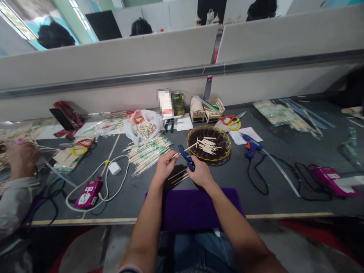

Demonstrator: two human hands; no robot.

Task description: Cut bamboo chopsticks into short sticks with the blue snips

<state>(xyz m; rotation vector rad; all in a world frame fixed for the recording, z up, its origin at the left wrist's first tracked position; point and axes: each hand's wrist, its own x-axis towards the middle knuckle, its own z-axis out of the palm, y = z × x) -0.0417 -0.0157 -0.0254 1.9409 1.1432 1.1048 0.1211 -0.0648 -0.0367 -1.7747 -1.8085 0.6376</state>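
Note:
My left hand point(166, 165) pinches a thin wooden stick point(191, 146), which points up and right toward a basket. In my right hand point(201, 173) is a blue hand cutter point(186, 156), its head around the stick; whether the blades touch it I cannot tell. Just beyond, the woven basket point(196, 154) with a yellow rim holds several short stick pieces point(209, 146). Several long sticks point(179, 176) lie on the dark table below my hands. Left of them spreads a pile of sticks in green-printed wrappers point(149, 151).
A purple cloth point(200, 208) covers the table edge before me. To the right lie a blue glue gun point(251, 146) and scissors point(234, 123). A magenta power box point(88, 193) with white cable sits left, near another person's hand point(22, 157). A partition point(113, 62) stands behind.

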